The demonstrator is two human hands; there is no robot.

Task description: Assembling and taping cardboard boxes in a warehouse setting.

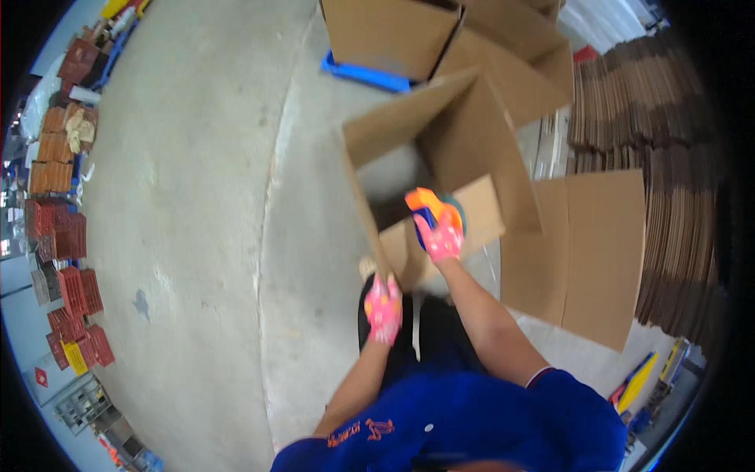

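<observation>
A brown cardboard box (480, 134) stands in front of me, its sides up and its inside showing the grey floor. My left hand (384, 309), in a pink patterned glove, is closed on the box's near left corner. My right hand (442, 240), in a matching glove, wraps round an orange and blue tape dispenser (425, 200) with a roll of greenish tape. The dispenser is over the box's near flap (481, 211), which folds inward; whether it touches the cardboard I cannot tell.
Another cardboard box (389, 35) sits on a blue base (366, 75) beyond, with more open boxes beside it. A flat cardboard panel (586, 259) lies to the right, near tall stacks of folded cardboard (661, 197). Red crates (79, 291) line the far left.
</observation>
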